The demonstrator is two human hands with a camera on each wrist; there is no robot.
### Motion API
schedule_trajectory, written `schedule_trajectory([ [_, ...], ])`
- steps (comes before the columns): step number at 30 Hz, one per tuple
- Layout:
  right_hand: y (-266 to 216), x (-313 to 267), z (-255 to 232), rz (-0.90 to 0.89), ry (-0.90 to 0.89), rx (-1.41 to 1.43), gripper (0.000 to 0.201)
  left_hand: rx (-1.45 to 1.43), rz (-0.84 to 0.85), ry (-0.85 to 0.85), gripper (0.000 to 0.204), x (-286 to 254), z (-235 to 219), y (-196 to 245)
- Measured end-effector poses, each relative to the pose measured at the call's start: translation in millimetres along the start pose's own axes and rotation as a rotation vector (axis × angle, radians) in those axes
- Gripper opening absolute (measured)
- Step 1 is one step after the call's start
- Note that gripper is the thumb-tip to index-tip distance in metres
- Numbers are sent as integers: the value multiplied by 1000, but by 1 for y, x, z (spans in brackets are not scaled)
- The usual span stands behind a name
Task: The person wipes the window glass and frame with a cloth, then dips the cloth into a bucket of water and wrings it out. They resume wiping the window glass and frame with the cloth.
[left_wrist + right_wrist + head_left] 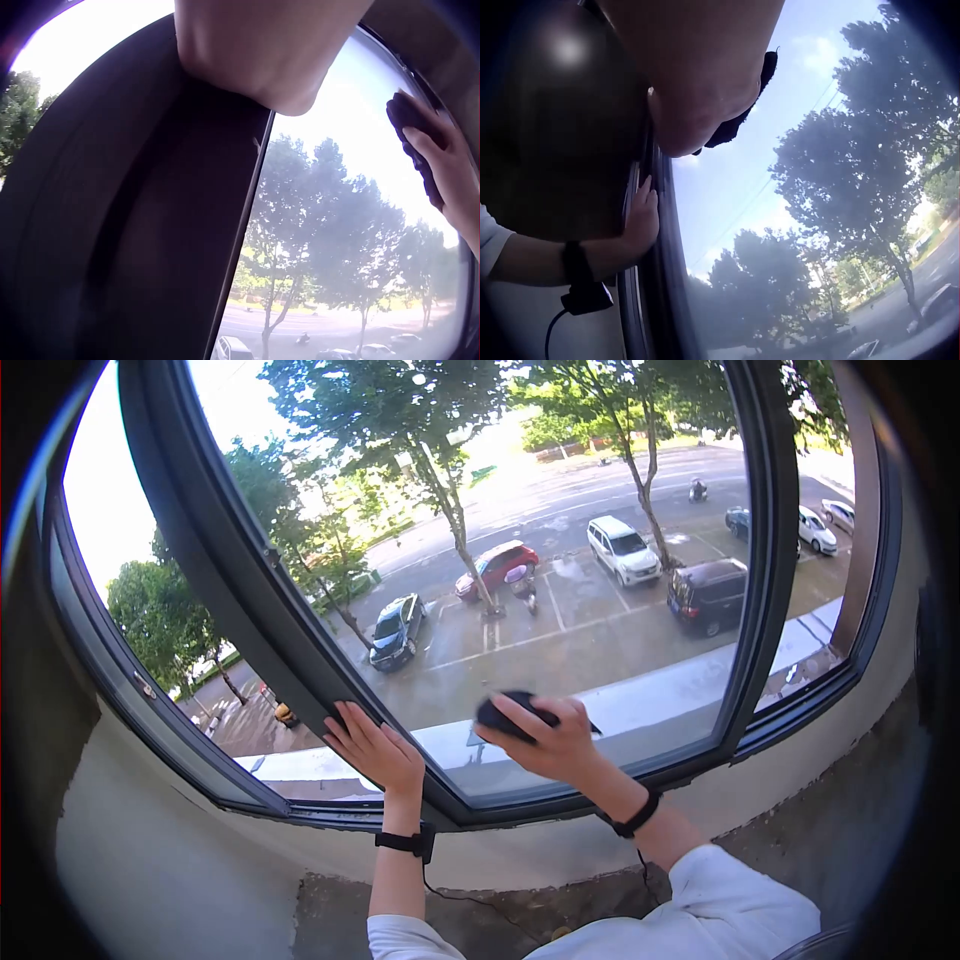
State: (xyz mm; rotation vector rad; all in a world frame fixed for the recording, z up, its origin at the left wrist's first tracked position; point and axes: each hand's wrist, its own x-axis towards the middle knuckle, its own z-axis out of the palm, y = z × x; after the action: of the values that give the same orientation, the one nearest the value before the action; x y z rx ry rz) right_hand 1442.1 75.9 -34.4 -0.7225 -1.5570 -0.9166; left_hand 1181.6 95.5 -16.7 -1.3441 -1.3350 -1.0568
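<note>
My right hand (550, 738) grips a black cloth or pad (518, 717) against the lower part of the window glass (560, 650). In the left wrist view the dark pad (411, 124) shows under that hand's fingers, near the frame's edge. My left hand (378, 750) rests with straight fingers on the dark window frame (300, 650), left of the pane. The right wrist view shows the left hand (641, 221) flat on the frame, and the ragged edge of the black pad (739, 124) beyond the right hand.
A pale wall (370, 860) runs below the window, with a white ledge (640, 705) outside the glass. Another pane (170, 620) stands at the left. Beyond are trees, a road and several parked cars. Thin cables hang from both wrist straps.
</note>
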Motion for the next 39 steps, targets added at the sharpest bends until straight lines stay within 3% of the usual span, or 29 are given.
schedule_trajectory([
  [2, 11, -64, -7, 20, -19, 51, 56, -6, 38, 7, 60, -2, 0, 0],
  [5, 59, -122, -44, 86, -219, -110, 49, -25, 41, 26, 60, -1, 0, 2],
  [7, 71, -60, -45, 284, 35, -190, 59, -35, 35, 69, 56, -2, 2, 3],
  [8, 69, -17, -36, 406, 218, -124, 55, -26, 44, 82, 55, -2, 3, 3],
  [9, 65, 14, -30, 482, 278, -196, 53, -48, 41, 77, 54, -3, 3, 3],
  [10, 58, 42, -19, 446, 320, -197, 53, -74, 42, 74, 53, -4, 2, 2],
  [12, 24, 75, 3, 355, 234, -195, 55, -113, 64, 91, 51, -4, 2, -1],
  [14, -20, 65, 23, 233, 39, -149, 51, -120, 46, 84, 51, -6, 3, -3],
  [17, -46, -21, 31, 48, -147, 30, 39, -144, 25, 44, 51, -9, 1, -4],
  [20, -2, -112, -7, 44, -178, -52, 45, -112, 37, 39, 51, -6, -1, 0],
  [22, 49, -115, -29, 137, -19, -170, 52, -78, 40, 62, 53, -5, 5, -1],
  [24, 67, -53, -33, 442, 230, -170, 56, -97, 9, 82, 56, -8, 6, 1],
  [26, 69, 10, -28, 543, 349, -150, 54, -73, 16, 71, 59, -8, 5, -1],
  [28, 47, 48, -15, 477, 284, -175, 55, -93, 10, 57, 59, -8, 4, -2],
  [30, 17, 49, 5, 344, 173, -114, 57, -119, -25, 63, 61, -9, 5, -3],
  [32, -17, 15, 20, 181, 12, 52, 44, -117, -9, 78, 59, -9, 1, -3],
  [34, -29, -31, 16, -75, -105, -32, 34, -118, -4, 106, 57, -11, 2, -3],
  [36, -11, -90, -6, -105, -232, -25, 32, -91, 18, 90, 57, -10, 1, -2],
  [38, 36, -133, -34, -116, -161, -43, 33, -66, 40, 96, 57, -9, 1, -2],
  [39, 67, -167, -47, -32, -199, -68, 40, -52, 48, 102, 57, -9, 3, -3],
])
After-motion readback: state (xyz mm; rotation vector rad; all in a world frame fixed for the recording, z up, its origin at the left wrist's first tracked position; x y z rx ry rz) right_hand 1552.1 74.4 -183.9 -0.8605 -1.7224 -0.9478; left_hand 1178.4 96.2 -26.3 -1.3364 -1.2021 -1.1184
